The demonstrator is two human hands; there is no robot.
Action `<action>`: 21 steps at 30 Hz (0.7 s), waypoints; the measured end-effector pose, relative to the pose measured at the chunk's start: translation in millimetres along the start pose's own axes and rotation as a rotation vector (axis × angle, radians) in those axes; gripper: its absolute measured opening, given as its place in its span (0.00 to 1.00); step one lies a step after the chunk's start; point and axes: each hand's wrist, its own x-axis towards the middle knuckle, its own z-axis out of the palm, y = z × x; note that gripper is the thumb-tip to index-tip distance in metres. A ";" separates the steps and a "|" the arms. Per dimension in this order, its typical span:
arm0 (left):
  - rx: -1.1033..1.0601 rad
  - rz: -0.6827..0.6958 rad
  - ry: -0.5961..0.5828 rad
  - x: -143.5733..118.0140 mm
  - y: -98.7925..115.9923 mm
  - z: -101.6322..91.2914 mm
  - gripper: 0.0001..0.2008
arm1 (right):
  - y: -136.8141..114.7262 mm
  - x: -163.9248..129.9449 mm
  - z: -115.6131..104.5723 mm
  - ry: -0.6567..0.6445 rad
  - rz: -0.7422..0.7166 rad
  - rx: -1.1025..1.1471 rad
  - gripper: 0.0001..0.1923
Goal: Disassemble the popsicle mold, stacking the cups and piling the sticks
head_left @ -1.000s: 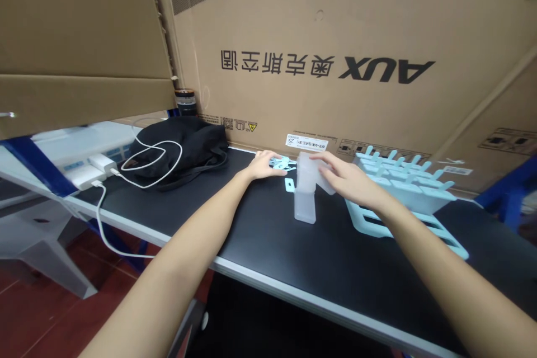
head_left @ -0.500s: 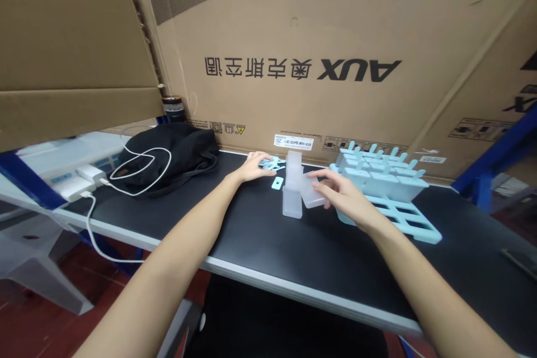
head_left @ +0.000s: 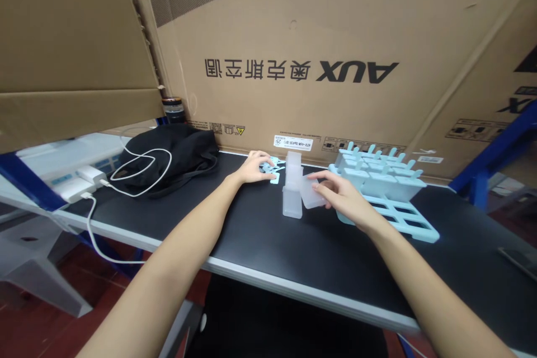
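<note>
My right hand (head_left: 340, 197) grips a translucent white mould cup (head_left: 309, 192), tilted, next to a stack of the same cups (head_left: 292, 197) lying on the black table (head_left: 268, 240). My left hand (head_left: 254, 167) rests on a small pile of light blue stick pieces (head_left: 274, 166) near the back of the table, its fingertips on one piece. To the right lies a light blue ice-pop mould tray (head_left: 396, 215), with several filled slots at its far end and open slots near me.
A large AUX cardboard box (head_left: 335, 56) stands along the back. A black bag (head_left: 176, 154) with a white cable (head_left: 138, 170) lies at the left, near a white charger (head_left: 90, 174). A dark cylinder (head_left: 173, 108) stands behind the bag. A dark flat object (head_left: 518, 260) lies at the far right.
My right hand lifted one translucent cup off the stack and holds it tilted beside it. My left hand drew a blue piece in under its fingertips. The view shifted right.
</note>
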 end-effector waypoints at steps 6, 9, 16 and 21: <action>0.131 0.106 -0.089 0.7 17.0 -7.2 0.23 | 1.0 -0.9 -0.8 -0.034 0.002 0.014 0.22; 0.184 0.146 -0.148 0.5 23.6 -9.9 0.22 | 1.9 -1.4 -0.1 -0.072 -0.002 0.031 0.22; 0.200 0.172 -0.159 2.1 26.6 -9.1 0.22 | 4.7 -2.0 12.5 -0.131 0.015 0.091 0.22; 0.188 0.240 -0.169 2.2 26.8 -4.0 0.15 | 16.2 1.0 25.2 -0.140 0.000 0.018 0.21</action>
